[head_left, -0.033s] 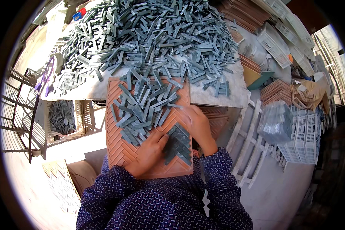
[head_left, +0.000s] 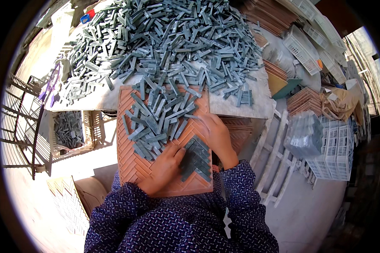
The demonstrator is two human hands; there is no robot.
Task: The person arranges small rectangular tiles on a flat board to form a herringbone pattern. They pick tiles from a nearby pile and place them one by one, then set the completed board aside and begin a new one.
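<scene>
Having edged slightly up the orange grooved tray (head_left: 131, 170), the right hand (head_left: 219, 135) is working beside loose green strips (head_left: 156, 116) there, the left hand (head_left: 164, 166) curling near laid rows (head_left: 197, 159), the fingers' grip impossible to tell, the likely light, stiff, brittle strips favouring a long-edge pinch.

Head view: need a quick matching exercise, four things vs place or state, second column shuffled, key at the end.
Things
1. Left hand
2. Right hand
3. Fitted strips
4. Pale crate

Place or state
A. At the right edge of the orange tray
B. Toward the picture's left side, with loose strips inside
C. Over the tray, just left of the fitted strips
D. Dark grey-green, laid in a zigzag

Pairs: 1-C, 2-A, 3-D, 4-B
</scene>
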